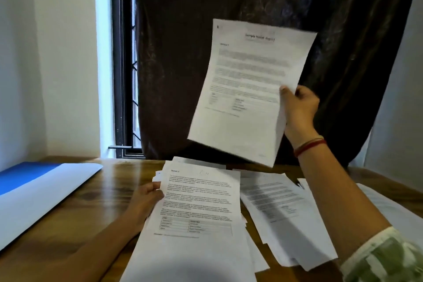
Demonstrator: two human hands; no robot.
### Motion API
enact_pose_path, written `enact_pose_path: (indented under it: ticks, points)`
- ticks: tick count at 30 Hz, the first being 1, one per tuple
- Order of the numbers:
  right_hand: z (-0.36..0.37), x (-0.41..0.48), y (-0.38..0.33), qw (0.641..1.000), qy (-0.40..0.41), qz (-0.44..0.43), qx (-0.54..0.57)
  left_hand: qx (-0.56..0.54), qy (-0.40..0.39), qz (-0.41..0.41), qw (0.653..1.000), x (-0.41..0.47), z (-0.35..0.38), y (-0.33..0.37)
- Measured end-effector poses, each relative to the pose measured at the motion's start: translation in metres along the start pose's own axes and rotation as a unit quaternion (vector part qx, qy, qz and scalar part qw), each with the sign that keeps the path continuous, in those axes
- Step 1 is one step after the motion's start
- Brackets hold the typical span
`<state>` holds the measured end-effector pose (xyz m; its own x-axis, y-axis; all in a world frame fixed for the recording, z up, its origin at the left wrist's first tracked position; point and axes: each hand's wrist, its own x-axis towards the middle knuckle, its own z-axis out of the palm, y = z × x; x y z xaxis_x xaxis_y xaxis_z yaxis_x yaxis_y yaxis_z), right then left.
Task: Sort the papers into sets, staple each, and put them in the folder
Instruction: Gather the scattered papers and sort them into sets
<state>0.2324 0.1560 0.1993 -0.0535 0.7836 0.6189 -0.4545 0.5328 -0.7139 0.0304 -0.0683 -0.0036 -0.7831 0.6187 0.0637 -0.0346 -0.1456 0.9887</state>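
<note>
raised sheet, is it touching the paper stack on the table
Apart. The head view shows the raised sheet pinched in the right hand, dark curtain showing between its lower edge and the paper stack.

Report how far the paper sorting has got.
Early. Done: a few sheets lie in a loose pile on the right. In hand: the right hand holds one sheet up, and the left hand grips the stack. Left: sorting the rest of the stack, stapling, and filing in the folder, which lies apart at the left.
</note>
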Motion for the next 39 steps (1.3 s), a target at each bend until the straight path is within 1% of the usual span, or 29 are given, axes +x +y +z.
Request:
enact_pose_path:
  ticks: [3,5,7,9,11,14,18,21,23,27,28,29,31,33,34,35,36,39]
  points:
    - [-0.003,-0.028,0.037,0.986,-0.073,0.148,0.006,-0.014,0.007,0.006,1.000,0.001,0.001,0.000]
    - [-0.013,-0.052,0.064,0.966,-0.125,0.221,-0.037,-0.019,0.012,0.010,1.000,0.002,0.002,0.000]
    - [-0.023,-0.072,0.093,0.944,-0.155,0.284,-0.063,-0.014,0.014,0.012,1.000,0.005,0.003,0.000]
    - [-0.033,-0.091,0.116,0.927,-0.191,0.308,-0.095,-0.008,0.022,0.014,1.000,0.007,0.003,0.000]
    - [-0.037,-0.108,0.129,0.908,-0.251,0.314,-0.117,-0.009,0.030,0.015,0.999,0.009,0.002,-0.002]
    - [-0.038,-0.125,0.133,0.883,-0.316,0.334,-0.096,-0.021,0.041,0.001,0.999,0.011,-0.001,-0.005]
    - [-0.031,-0.130,0.125,0.856,-0.382,0.317,-0.143,-0.042,0.029,-0.016,0.999,0.010,-0.003,-0.003]
    - [-0.031,-0.130,0.123,0.853,-0.390,0.301,-0.169,-0.069,0.039,-0.037,0.996,0.012,-0.004,-0.003]
    - [-0.033,-0.130,0.122,0.847,-0.389,0.321,-0.166,-0.072,0.041,-0.043,0.996,0.013,-0.004,-0.005]
    - [-0.035,-0.132,0.120,0.824,-0.411,0.340,-0.190,-0.024,0.029,0.002,0.999,0.010,0.000,-0.006]
    - [-0.035,-0.132,0.119,0.828,-0.406,0.339,-0.187,-0.022,0.032,0.008,0.999,0.009,0.000,-0.007]
    - [-0.035,-0.131,0.118,0.841,-0.385,0.333,-0.182,-0.028,0.030,0.016,0.999,0.010,-0.001,-0.007]
    - [-0.035,-0.124,0.120,0.878,-0.299,0.325,-0.183,-0.044,0.022,0.036,0.998,0.011,-0.003,-0.008]
    - [-0.037,-0.115,0.124,0.915,-0.202,0.312,-0.155,-0.065,0.022,0.047,0.997,0.012,-0.004,-0.007]
    - [-0.039,-0.112,0.126,0.927,-0.174,0.302,-0.137,-0.078,0.021,0.053,0.995,0.012,-0.004,-0.007]
    - [-0.041,-0.110,0.128,0.931,-0.171,0.294,-0.131,-0.086,0.019,0.060,0.994,0.011,-0.003,-0.006]
    - [-0.043,-0.109,0.130,0.929,-0.188,0.288,-0.134,-0.090,0.011,0.067,0.994,0.010,-0.002,-0.005]
    - [-0.041,-0.116,0.134,0.905,-0.254,0.315,-0.133,-0.095,-0.027,0.090,0.991,0.008,-0.002,-0.005]
